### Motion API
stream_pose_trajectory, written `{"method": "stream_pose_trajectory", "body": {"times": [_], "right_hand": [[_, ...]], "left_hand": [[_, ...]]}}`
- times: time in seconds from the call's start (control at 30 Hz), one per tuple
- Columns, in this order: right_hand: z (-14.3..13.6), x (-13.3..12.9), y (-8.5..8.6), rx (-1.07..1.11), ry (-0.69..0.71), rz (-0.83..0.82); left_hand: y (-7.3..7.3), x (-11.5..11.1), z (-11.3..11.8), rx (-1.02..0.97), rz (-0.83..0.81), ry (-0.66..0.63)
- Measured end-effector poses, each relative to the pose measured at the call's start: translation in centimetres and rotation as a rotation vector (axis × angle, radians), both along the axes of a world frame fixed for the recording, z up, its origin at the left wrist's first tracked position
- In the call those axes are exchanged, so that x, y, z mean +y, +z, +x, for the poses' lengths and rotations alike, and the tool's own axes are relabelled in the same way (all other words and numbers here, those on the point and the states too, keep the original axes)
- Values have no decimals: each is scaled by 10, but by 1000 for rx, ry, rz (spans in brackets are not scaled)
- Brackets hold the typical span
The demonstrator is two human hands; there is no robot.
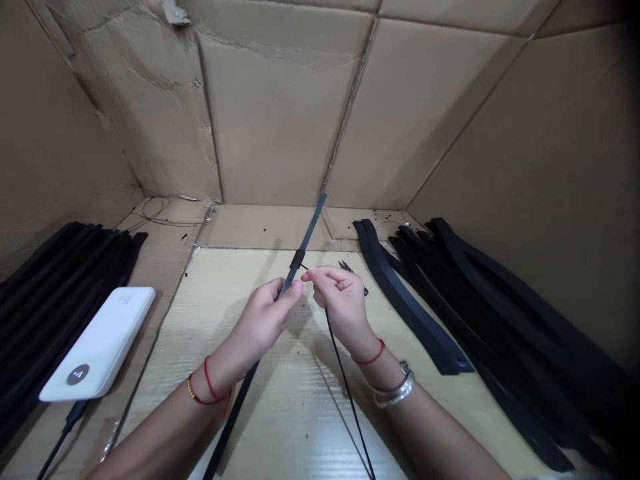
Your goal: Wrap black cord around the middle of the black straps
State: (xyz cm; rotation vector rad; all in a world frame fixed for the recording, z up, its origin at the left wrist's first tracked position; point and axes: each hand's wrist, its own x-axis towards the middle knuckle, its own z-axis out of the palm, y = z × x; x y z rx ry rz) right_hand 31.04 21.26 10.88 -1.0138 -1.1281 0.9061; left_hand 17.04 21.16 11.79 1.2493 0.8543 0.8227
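Observation:
A long, thin black strip (313, 222) slants up across the middle of the view, with my left hand (267, 310) closed around it. Just above that grip, a dark cord wrapping (298, 259) encircles the strip. My right hand (340, 297) pinches the black cord (345, 373) close to the wrapping, on its right side. From the right hand the cord trails down past the bottom edge of the view. Partly hidden behind the right hand lie small black scissors (345, 266).
A white power bank (100, 343) with a black cable (63, 433) lies at left, beside a stack of black strips (65, 273). More black strips (480, 300) lie at right. Cardboard walls (280, 107) enclose the pale work surface (280, 413). Loose thin wire (160, 212) rests at the back left.

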Motion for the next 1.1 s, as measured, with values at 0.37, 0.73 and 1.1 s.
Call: {"method": "stream_pose_trajectory", "body": {"times": [0.37, 0.73, 1.1], "right_hand": [[-2, 1, -4, 69, 142, -30], [1, -8, 2, 246, 432, -101], [7, -4, 4, 311, 365, -136]], "left_hand": [[-1, -3, -2, -339, -156, -187], [-2, -4, -8, -747, -504, -604], [-7, 5, -5, -339, -343, -306]]}}
